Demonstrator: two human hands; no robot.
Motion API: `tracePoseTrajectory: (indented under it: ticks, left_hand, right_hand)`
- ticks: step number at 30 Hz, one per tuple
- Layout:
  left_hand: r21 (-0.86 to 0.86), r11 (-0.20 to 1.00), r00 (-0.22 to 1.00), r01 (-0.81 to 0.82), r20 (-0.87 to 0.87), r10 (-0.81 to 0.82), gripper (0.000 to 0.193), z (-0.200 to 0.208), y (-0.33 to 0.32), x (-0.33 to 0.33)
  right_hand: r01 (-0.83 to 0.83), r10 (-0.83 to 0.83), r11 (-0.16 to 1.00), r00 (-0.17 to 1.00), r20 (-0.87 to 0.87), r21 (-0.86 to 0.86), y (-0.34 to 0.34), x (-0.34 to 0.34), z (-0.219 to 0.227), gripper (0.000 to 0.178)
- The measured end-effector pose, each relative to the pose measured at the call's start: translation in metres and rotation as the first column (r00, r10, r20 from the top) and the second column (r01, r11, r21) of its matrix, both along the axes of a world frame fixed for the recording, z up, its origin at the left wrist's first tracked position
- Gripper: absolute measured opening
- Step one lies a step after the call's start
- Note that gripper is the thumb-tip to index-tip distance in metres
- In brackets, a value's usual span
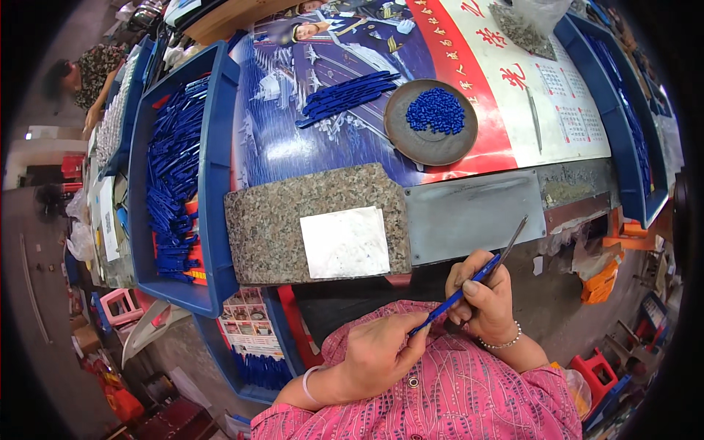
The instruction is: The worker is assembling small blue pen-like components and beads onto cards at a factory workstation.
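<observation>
My left hand is closed in a pinch on the lower end of a slim blue plastic stick, shaped like a pen part. The stick slants up to my right hand, whose fingers are closed around a thin metal tool like tweezers and press against the stick's upper end. Both hands are in front of my pink patterned shirt, just below the bench edge. Nearest to them are a grey metal plate and a folded white cloth or paper lying on a granite slab.
A brown round dish holds many small blue pieces. Beside it lies a row of blue sticks on a poster. Blue bins with more sticks flank the bench. A metal pick lies at right; another person is far left.
</observation>
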State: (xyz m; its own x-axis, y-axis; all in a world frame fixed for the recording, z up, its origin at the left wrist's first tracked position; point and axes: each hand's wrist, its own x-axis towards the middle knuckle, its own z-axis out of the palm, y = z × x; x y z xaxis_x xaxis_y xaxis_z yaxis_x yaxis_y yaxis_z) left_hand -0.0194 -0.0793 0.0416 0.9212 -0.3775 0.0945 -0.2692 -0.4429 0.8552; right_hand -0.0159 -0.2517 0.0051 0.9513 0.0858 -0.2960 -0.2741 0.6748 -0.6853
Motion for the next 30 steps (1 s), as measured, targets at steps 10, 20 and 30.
tracePoseTrajectory:
  ticks: [10,20,30]
  left_hand:
    - [0.006,0.998,0.996,0.056,0.067,-0.056,0.023,0.002,0.0,0.006]
    - [-0.015,1.0,1.0,0.017,0.011,-0.017,0.023,0.001,-0.002,0.008]
    - [-0.433,0.878,0.883,-0.202,-0.468,-0.027,0.025,-0.002,-0.008,0.011]
  right_hand:
    - [0.012,-0.016,0.999,0.995,0.101,0.038,0.001,0.0,-0.006,0.021]
    - [0.008,-0.012,0.998,0.998,0.064,0.059,0.001,0.001,-0.009,0.021]
    - [-0.008,0.02,0.972,0.999,-0.046,0.236,0.002,0.0,-0.004,0.015]
